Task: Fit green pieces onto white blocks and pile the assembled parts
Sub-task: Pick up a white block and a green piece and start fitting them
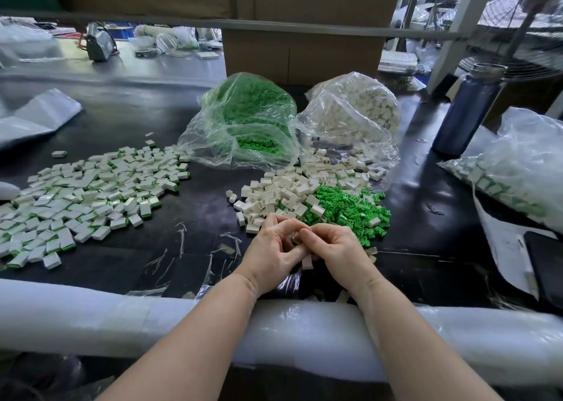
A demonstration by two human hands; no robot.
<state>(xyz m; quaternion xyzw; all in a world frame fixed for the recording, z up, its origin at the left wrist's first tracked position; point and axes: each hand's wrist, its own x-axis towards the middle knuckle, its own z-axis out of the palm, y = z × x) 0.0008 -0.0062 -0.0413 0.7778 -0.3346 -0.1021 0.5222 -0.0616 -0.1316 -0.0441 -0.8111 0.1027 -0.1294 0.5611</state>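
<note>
Pinching a small white block (295, 236) together, the left hand (271, 253) and right hand (338, 250) meet above the black table (195, 218); it is probably white only. Beyond the grip lie green pieces (347, 207), left the finished pile (91, 193), behind cardboard boxes (304, 50).

We've got bright green pieces (344, 208) beside creamy white blocks (280, 192), a black table (198, 208), and a dark blue bottle (466, 114).
</note>
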